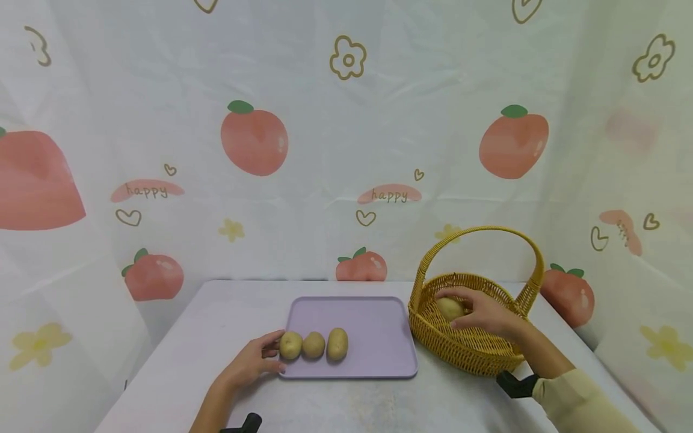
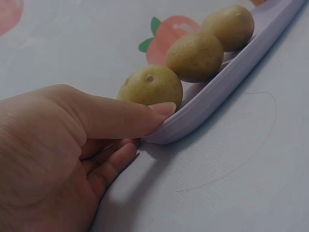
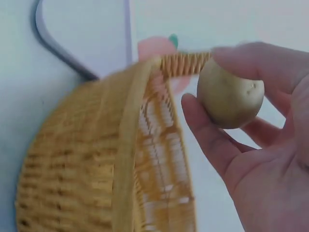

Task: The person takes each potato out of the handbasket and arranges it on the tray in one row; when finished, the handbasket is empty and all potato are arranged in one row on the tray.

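Note:
My right hand (image 1: 484, 311) holds a potato (image 1: 450, 308) between thumb and fingers, above the inside of a wicker basket (image 1: 465, 359) and under its arched handle. In the right wrist view this potato (image 3: 231, 96) is pale and rounded, with the basket's wall (image 3: 72, 169) beside it. At the left end of a lilac tray (image 1: 373, 337), my left hand (image 1: 251, 361) grips the rim near the front corner, thumb on top and fingers curled outside. Three potatoes lie in a row on the tray; the leftmost potato (image 2: 152, 86) sits right against the left hand.
The basket stands on the white table (image 1: 238, 307) just right of the tray. Behind the table hangs a pale curtain (image 1: 319, 228) printed with fruit, flowers and hearts. Dark straps (image 1: 517, 385) show at both wrists.

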Action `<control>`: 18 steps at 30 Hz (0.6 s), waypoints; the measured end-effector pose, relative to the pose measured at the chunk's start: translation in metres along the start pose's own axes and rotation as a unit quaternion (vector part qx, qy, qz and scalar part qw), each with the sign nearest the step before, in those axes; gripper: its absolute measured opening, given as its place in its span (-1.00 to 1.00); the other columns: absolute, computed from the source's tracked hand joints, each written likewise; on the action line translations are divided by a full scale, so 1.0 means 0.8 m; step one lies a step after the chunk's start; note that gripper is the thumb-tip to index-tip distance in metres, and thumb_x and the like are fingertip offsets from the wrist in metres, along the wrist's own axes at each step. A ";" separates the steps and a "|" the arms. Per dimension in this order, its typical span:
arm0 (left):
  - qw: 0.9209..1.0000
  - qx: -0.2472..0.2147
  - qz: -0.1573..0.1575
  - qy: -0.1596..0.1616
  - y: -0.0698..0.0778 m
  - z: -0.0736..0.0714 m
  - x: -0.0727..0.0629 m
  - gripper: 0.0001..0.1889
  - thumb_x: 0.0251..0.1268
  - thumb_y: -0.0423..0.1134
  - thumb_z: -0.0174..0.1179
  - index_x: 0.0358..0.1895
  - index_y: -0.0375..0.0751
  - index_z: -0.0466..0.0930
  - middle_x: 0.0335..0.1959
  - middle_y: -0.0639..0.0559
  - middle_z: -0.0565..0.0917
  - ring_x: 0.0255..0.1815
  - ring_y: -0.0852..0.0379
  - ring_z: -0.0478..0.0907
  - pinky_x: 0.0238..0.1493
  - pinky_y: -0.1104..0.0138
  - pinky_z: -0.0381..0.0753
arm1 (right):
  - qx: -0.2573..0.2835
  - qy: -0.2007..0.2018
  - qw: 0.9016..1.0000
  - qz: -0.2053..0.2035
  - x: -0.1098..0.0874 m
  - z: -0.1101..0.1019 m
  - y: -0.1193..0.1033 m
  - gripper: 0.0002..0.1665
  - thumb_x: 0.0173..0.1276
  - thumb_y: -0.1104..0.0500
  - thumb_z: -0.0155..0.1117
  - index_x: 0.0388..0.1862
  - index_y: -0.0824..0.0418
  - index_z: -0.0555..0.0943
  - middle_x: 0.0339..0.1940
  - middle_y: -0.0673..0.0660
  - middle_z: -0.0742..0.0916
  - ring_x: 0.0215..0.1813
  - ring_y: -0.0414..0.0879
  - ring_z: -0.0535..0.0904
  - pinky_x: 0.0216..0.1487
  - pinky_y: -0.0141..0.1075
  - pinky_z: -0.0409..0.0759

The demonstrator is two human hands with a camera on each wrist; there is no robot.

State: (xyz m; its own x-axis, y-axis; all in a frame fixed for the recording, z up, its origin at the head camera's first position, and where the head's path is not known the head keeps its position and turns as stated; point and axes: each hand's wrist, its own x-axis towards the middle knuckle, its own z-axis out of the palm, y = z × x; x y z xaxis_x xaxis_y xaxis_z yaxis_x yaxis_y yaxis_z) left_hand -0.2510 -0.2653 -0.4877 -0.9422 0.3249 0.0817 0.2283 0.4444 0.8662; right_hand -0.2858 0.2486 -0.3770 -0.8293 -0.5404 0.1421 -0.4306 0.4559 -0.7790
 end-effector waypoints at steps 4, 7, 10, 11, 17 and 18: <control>1.000 0.000 0.000 0.001 0.001 0.000 -0.001 -0.14 -0.02 -0.36 0.45 0.35 -0.59 0.21 0.12 -0.41 0.52 0.11 -0.30 0.51 0.17 0.01 0.50 | -0.009 0.013 1.000 -0.020 0.003 0.013 -0.017 -0.35 0.13 0.36 0.42 0.24 0.27 0.49 0.14 0.31 0.51 -0.04 0.14 0.53 -0.22 -0.24 0.60; 1.000 0.001 0.000 0.001 0.001 0.000 -0.001 -0.15 -0.02 -0.36 0.45 0.35 -0.59 0.21 0.12 -0.40 0.52 0.11 -0.28 0.51 0.17 0.01 0.51 | -0.013 0.020 0.999 -0.026 0.008 0.028 -0.028 -0.35 0.12 0.30 0.46 0.23 0.22 0.51 0.15 0.28 0.52 -0.02 0.13 0.54 -0.20 -0.25 0.61; 1.000 0.000 0.000 0.002 0.001 0.000 -0.001 -0.15 -0.02 -0.36 0.45 0.35 -0.58 0.22 0.12 -0.40 0.52 0.10 -0.28 0.51 0.17 0.00 0.51 | -0.012 0.022 0.999 -0.034 0.015 0.045 -0.036 -0.36 0.12 0.25 0.48 0.22 0.18 0.52 0.13 0.24 0.54 -0.01 0.11 0.54 -0.20 -0.25 0.62; 1.000 -0.001 -0.002 0.002 0.001 0.000 -0.001 -0.15 -0.02 -0.36 0.45 0.35 -0.58 0.22 0.12 -0.40 0.52 0.10 -0.28 0.51 0.17 0.00 0.51 | -0.011 0.021 0.999 -0.037 0.018 0.051 -0.038 -0.36 0.12 0.24 0.48 0.22 0.19 0.52 0.13 0.22 0.54 -0.02 0.11 0.53 -0.20 -0.25 0.62; 1.000 -0.005 -0.007 0.002 0.001 0.000 -0.001 -0.15 -0.02 -0.37 0.45 0.36 -0.57 0.21 0.14 -0.40 0.51 0.12 -0.28 0.51 0.18 0.00 0.50 | -0.030 0.035 0.997 -0.061 0.040 0.093 -0.045 -0.30 0.06 0.21 0.52 0.23 0.14 0.52 0.05 0.13 0.59 -0.04 0.04 0.53 -0.27 -0.30 0.62; 1.000 -0.004 -0.008 0.003 0.001 0.000 -0.001 -0.14 -0.02 -0.37 0.45 0.36 -0.57 0.21 0.14 -0.41 0.51 0.12 -0.29 0.51 0.18 0.00 0.50 | -0.037 0.038 0.997 -0.065 0.045 0.101 -0.045 -0.27 0.05 0.20 0.53 0.25 0.13 0.51 0.03 0.12 0.60 -0.04 0.03 0.53 -0.28 -0.31 0.62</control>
State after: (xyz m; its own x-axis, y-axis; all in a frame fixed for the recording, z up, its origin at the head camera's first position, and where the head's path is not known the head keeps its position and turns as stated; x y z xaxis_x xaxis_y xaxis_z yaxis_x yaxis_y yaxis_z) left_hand -0.2497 -0.2653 -0.4873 -0.9471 0.3131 0.0704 0.2110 0.4421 0.8718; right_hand -0.2710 0.1557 -0.3928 -0.7888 -0.5439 0.2864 -0.5580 0.4381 -0.7047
